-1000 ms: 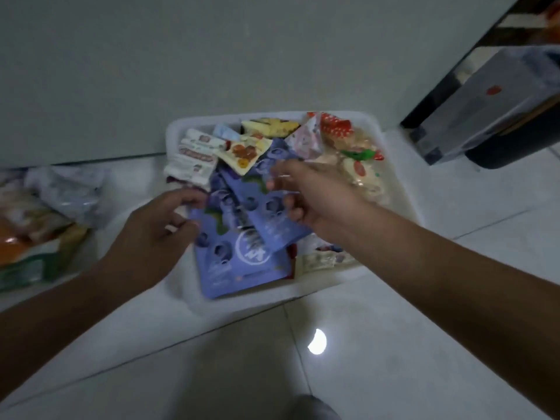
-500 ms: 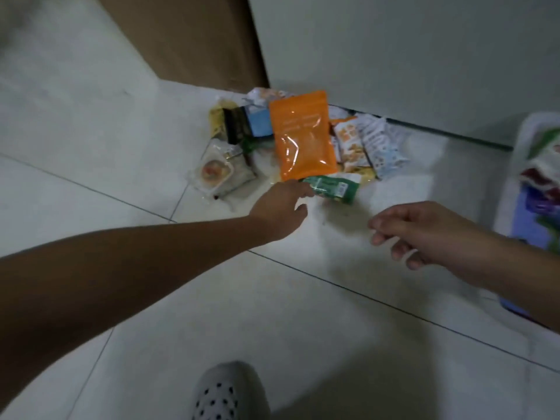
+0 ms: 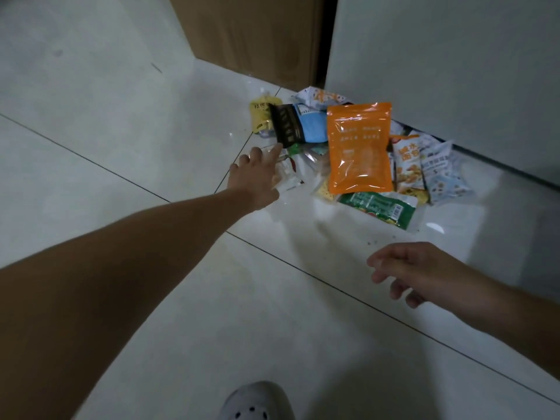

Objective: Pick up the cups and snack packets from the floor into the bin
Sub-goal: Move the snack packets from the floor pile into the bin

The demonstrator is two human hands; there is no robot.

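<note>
A heap of snack packets lies on the tiled floor against the wall. A large orange pouch [image 3: 359, 147] sits on top, with a green packet [image 3: 380, 207] at its near edge, a black packet [image 3: 285, 128] and a yellow pouch [image 3: 260, 113] to the left. My left hand [image 3: 256, 177] stretches over a clear-wrapped pastry packet [image 3: 286, 180], fingers spread and touching it, nothing gripped. My right hand [image 3: 415, 271] hovers above bare floor, fingers loosely curled, holding nothing. The bin is out of view.
A brown wooden door [image 3: 257, 34] stands behind the heap, next to a white wall [image 3: 454, 56]. Pale printed packets [image 3: 436, 168] lie at the heap's right. My grey perforated shoe [image 3: 257, 403] shows at the bottom edge.
The view swung from the white bin full of packets to the heap on the floor. My left hand moved from the green packet's end leftward onto the clear pastry packet. My right hand stayed low.
</note>
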